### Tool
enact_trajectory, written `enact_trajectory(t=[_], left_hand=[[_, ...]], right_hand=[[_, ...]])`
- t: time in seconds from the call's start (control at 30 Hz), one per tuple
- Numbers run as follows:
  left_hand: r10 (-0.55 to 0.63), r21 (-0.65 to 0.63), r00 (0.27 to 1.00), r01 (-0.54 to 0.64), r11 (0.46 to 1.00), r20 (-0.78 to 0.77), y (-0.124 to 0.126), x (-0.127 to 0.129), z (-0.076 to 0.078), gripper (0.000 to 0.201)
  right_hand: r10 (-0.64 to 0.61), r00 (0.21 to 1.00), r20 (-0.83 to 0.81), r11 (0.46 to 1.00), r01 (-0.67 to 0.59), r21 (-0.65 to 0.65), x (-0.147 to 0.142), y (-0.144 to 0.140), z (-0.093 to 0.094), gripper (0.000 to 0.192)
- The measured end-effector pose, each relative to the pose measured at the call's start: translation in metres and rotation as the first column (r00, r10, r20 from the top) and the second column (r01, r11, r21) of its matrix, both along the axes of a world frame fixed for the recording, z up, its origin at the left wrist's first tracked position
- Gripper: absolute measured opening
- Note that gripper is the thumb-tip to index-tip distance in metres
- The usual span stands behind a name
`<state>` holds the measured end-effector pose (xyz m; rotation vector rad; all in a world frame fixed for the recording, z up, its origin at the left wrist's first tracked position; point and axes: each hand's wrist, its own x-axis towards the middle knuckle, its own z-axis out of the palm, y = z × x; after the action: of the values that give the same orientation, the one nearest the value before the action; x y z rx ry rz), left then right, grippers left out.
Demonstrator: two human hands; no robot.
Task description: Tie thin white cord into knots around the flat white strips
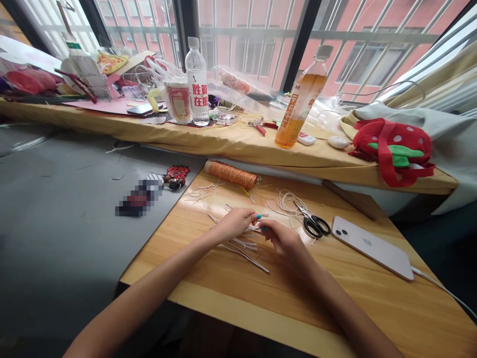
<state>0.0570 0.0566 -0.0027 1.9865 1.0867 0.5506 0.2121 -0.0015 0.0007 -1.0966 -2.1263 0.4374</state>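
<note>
Over the wooden table (208, 278), my left hand (238, 221) is closed, pinching white cords between thumb and fingers. Close beside it, my right hand (281, 238) also pinches the same bundle, its fingertips nearly meeting the left ones. Several white cords (246, 256) spread out beneath both hands toward the front of the table. The exact spot where the fingers grip is small and partly hidden. Black-handled scissors (315, 225) lie to the right, their blades on a loose tangle of white cord (290, 201). Behind my hands rests a spool of orange twine (231, 173).
A pink phone (372, 246) with a cable lies on the right. Along the windowsill stand a water bottle (197, 84), an orange drink bottle (301, 99), a bagged cup (179, 102) and a red strawberry-like bag (395, 144). A grey surface (93, 199) adjoins the table at left.
</note>
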Motion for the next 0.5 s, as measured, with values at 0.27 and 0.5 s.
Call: enact_trajectory(t=[0.27, 0.5], left_hand=[[-0.147, -0.214, 0.967, 0.192, 0.958, 0.209, 0.004, -0.005, 0.003, 0.033], [-0.186, -0.056, 0.975, 0.194, 0.979, 0.125, -0.008, 0.003, 0.007, 0.028]], right_hand=[[-0.127, 0.934, -0.333, 0.958, 0.029, -0.284, -0.006, -0.004, 0.01, 0.014], [-0.254, 0.816, -0.519, 0.908, 0.016, -0.419, -0.011, -0.003, 0.008, 0.015]])
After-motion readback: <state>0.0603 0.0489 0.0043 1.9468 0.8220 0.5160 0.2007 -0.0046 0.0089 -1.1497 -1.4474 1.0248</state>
